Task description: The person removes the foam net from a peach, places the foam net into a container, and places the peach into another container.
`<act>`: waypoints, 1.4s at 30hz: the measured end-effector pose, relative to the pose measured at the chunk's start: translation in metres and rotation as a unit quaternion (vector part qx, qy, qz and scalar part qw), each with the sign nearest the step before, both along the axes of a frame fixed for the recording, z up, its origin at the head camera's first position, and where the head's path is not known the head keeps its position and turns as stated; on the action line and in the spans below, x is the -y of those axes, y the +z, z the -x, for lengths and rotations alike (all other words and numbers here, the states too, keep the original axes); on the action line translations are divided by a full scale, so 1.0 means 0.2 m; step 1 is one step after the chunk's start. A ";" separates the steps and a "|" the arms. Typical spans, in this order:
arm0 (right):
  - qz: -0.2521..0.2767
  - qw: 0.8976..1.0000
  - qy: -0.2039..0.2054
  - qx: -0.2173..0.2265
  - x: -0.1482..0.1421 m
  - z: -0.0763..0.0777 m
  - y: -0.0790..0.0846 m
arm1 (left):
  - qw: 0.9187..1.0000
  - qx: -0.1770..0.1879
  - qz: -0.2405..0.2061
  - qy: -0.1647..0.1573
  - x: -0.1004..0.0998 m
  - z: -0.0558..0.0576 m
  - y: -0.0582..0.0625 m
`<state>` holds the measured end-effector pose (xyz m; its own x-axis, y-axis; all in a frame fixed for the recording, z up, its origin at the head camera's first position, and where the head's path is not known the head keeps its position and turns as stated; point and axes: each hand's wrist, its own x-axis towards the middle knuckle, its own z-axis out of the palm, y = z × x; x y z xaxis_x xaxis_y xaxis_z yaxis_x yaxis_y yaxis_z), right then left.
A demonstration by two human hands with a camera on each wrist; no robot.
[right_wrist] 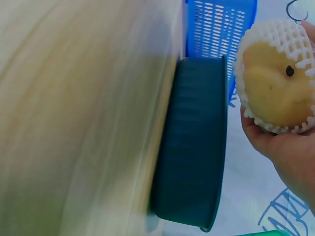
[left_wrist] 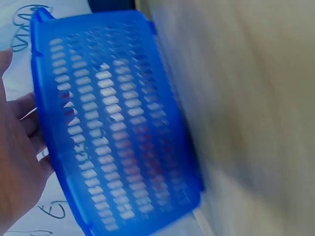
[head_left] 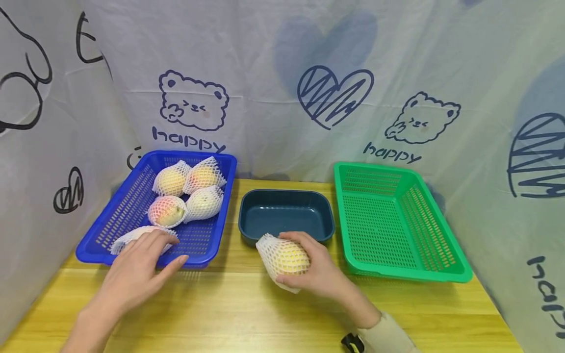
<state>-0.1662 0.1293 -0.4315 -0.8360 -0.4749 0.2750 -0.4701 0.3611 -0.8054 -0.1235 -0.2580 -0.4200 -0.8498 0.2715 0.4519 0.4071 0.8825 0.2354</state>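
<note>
My right hand [head_left: 320,269] grips a yellow mango [head_left: 291,257] in a white foam net, held in front of the dark teal bin. In the right wrist view, the bare end of that mango [right_wrist: 275,88] shows a dark stem spot. My left hand [head_left: 137,269] reaches over the near rim of the blue basket [head_left: 222,206], fingers extended and thumb apart. Its fingers overlap a netted fruit [head_left: 128,239] at the near left corner, partly hidden by them. Several more netted mangoes, one with a red blush [head_left: 166,211], lie farther back in the basket.
The dark teal bin [head_left: 287,192] stands at the middle back of the wooden table [head_left: 229,314], with nothing in it. To its right is a green basket [head_left: 379,230], also holding nothing. Printed cloth [head_left: 273,98] hangs behind and along both sides.
</note>
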 end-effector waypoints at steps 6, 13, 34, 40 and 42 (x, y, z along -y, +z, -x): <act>0.051 0.998 -0.018 -0.022 0.00 0.01 0.04 | 0.996 -0.028 -0.071 -0.044 -0.15 0.06 0.07; 0.056 0.991 -0.050 -0.108 -0.01 0.02 0.09 | 0.985 -0.036 -0.130 -0.107 -0.35 0.16 0.14; 0.096 0.972 -0.037 -0.211 0.00 0.14 0.16 | 0.889 0.184 -0.340 -0.245 -0.81 0.35 0.20; 0.088 0.965 -0.018 -0.248 0.00 0.17 0.18 | 0.876 0.202 -0.364 -0.245 -0.82 0.36 0.18; 0.081 0.964 -0.011 -0.254 0.00 0.17 0.18 | 0.873 0.209 -0.366 -0.245 -0.82 0.36 0.18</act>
<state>-0.1996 0.1295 -0.3948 -0.5833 -0.3743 0.7208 -0.8122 0.2641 -0.5201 -0.1963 -0.0936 -0.3848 -0.8446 0.4170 0.3359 0.4377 0.1765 0.8816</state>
